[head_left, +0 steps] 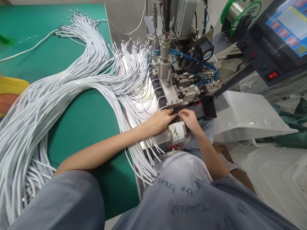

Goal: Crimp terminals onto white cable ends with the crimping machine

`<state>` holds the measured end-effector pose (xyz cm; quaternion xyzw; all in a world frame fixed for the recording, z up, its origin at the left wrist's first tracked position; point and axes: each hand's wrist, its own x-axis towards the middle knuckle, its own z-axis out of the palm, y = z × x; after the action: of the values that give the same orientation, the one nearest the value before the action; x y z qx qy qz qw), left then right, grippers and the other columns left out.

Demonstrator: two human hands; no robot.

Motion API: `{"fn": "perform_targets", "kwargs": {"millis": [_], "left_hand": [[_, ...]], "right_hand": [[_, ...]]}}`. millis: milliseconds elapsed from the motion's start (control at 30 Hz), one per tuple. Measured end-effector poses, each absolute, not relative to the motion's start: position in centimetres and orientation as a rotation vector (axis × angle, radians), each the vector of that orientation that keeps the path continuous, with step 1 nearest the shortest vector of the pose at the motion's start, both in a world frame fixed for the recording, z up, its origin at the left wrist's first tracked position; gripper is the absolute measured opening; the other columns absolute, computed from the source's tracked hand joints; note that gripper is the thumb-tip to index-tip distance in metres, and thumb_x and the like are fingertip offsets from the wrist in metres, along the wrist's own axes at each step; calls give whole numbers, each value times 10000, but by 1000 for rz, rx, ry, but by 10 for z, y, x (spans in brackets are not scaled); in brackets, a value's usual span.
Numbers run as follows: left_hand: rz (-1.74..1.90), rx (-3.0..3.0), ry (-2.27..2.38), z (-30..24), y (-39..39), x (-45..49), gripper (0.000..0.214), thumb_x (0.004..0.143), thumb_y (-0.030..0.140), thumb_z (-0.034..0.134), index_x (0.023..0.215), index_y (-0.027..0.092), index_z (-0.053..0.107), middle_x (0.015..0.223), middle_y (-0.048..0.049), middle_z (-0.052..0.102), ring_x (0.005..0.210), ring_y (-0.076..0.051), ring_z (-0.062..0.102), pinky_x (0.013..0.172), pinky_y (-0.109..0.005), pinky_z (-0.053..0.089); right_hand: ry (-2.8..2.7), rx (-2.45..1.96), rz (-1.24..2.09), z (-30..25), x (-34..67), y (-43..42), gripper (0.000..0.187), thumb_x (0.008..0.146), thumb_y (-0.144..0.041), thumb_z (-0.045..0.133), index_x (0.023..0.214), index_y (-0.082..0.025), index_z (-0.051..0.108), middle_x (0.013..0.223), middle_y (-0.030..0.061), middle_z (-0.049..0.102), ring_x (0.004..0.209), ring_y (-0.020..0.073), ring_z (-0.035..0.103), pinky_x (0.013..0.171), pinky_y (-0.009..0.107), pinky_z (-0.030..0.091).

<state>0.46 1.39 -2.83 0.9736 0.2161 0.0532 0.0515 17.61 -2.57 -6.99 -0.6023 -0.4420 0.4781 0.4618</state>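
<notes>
My left hand and my right hand meet at the front of a small bench machine. Both pinch something tiny at the machine's metal fixture; it looks like the end of a white cable, but I cannot make it out. A big bundle of white cables fans across the green mat to my left, with several ends lying under my left forearm. A white labelled cylinder sits just below my hands.
A control panel with a touch screen and a lit red switch stands at the right. A green-rimmed spool sits above the machine. A translucent plastic tray lies right of my hands. Blue hoses cross the machine.
</notes>
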Motion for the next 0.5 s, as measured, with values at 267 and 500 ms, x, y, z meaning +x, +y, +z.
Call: {"fn": "perform_targets", "kwargs": {"millis": [267, 500], "left_hand": [[151, 3027, 621, -29, 17, 3, 273, 834, 57, 413, 1014, 99, 614, 832, -95, 572, 761, -179, 566, 625, -274, 447], [-4, 3104, 738, -16, 5, 6, 194, 805, 38, 472, 866, 76, 652, 771, -111, 599, 733, -204, 593, 599, -296, 438]], "right_hand": [[-1189, -1419, 1248, -75, 179, -22, 208, 723, -356, 544, 622, -189, 470, 510, -62, 442, 467, 76, 387, 466, 223, 311], [-1161, -1317, 1315, -84, 174, -21, 413, 698, -575, 572, 619, -215, 385, 497, -91, 254, 434, 63, 232, 421, 218, 205]]}}
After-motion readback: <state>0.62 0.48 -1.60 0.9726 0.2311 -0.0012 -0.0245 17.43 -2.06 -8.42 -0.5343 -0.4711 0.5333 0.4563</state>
